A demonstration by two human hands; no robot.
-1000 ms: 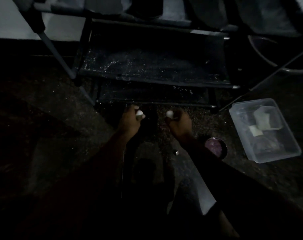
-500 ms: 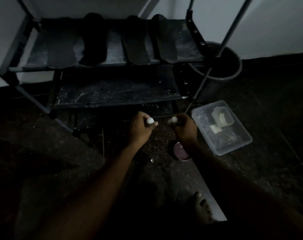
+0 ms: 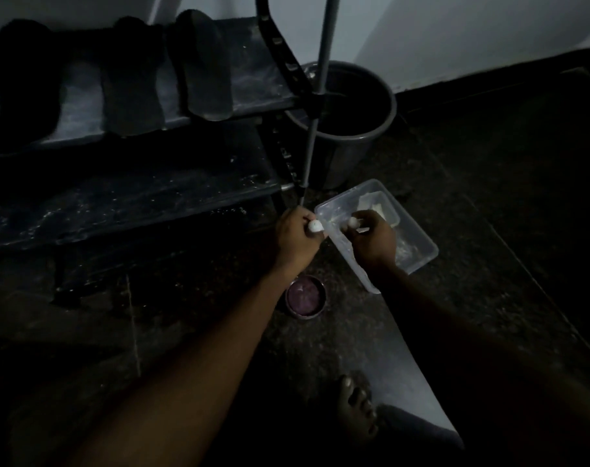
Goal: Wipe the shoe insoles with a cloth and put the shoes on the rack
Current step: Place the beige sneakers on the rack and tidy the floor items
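Note:
Dark insoles (image 3: pixel 131 85) lie side by side on the top shelf of the black shoe rack (image 3: pixel 253 96), another insole (image 3: pixel 206 69) at their right. My left hand (image 3: pixel 295 242) is curled shut near the rack's lower right corner, with a small white tip showing at the thumb. My right hand (image 3: pixel 374 244) is curled over the clear plastic container (image 3: pixel 420 246), also with a white thumb tip. Pale cloth pieces (image 3: pixel 376 203) lie in the container's far end. Whether the right fingers hold anything is hidden.
A grey bucket (image 3: pixel 383 129) stands right of the rack, and a thin pole (image 3: pixel 322 62) leans across it. A round purple tin (image 3: pixel 305 296) sits on the dark floor below my hands. My bare foot (image 3: pixel 357 409) is at the bottom. The scene is very dim.
Both hands have moved to the right, away from the rack's front. The right hand now hangs over the clear container. The view has swung right, and the bucket shows fully.

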